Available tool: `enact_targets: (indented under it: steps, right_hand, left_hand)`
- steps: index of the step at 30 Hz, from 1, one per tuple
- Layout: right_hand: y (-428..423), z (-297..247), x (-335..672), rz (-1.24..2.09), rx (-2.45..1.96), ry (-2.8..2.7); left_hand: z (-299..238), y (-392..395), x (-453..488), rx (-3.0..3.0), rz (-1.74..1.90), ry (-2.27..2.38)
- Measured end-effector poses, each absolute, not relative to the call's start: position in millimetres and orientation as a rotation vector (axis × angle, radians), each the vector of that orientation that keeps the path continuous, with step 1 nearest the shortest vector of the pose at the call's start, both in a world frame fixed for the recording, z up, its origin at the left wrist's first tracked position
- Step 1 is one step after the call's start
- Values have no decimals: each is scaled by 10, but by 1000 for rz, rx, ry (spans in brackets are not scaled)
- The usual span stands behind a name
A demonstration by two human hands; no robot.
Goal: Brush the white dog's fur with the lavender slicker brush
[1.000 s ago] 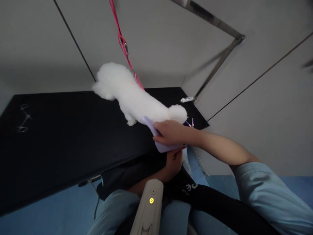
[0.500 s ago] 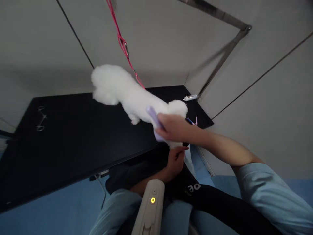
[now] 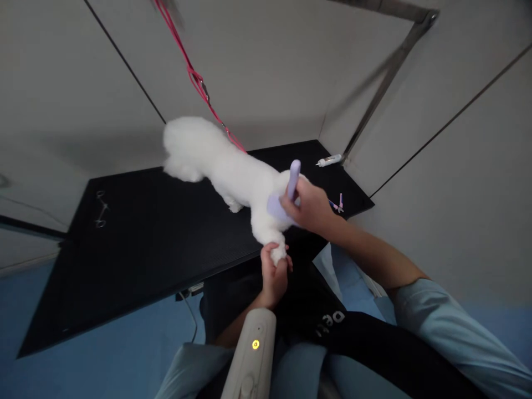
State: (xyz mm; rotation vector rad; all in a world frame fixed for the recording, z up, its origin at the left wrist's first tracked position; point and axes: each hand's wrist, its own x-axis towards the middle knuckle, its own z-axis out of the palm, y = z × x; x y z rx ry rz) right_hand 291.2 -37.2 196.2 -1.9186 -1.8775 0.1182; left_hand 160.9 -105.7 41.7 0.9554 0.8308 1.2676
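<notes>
Since the earlier frames the brush (image 3: 286,194) has swung from lying flat along the dog's flank to standing handle-up against its rump, and the left hand (image 3: 274,271) has come up from below the worktop (image 3: 137,249) edge to take hold of a hind paw (image 3: 277,254).

The right hand (image 3: 310,208) has its fingers closed round the lilac brush, whose head presses into the white coat at the hindquarters. The left hand's fingers wrap the paw, drawing that leg down past the near edge. The dog (image 3: 224,166) stands on the black worktop near its right end, facing away, with a pink leash (image 3: 195,77) running up from its neck. A dryer nozzle (image 3: 253,354) with a lit yellow lamp rests at the person's lap. Scissors (image 3: 100,208) lie well apart on the left; a small white tube (image 3: 328,161) and a pink tool (image 3: 339,202) lie at the far right corner.

The risk I see: the dog is close to the edge on three legs, so a sudden pull or flinch could slide it off, with the leash taking its weight. Brushing too hard there could also scrape skin.
</notes>
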Motion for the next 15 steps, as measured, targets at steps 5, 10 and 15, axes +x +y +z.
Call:
enact_targets:
  steps: [5, 10, 15]
  right_hand:
    - [-398, 1714, 2907, 363, -1760, -1736]
    - [-572, 1339, 2845, 576, -1484, -1549]
    - [-740, 1025, 2784, 520, -1338, -1344]
  left_hand:
    - [319, -1057, 1385, 874, 1200, 838]
    - [253, -1060, 1153, 886, 1120, 791]
    - [239, -994, 1049, 878, 1050, 881]
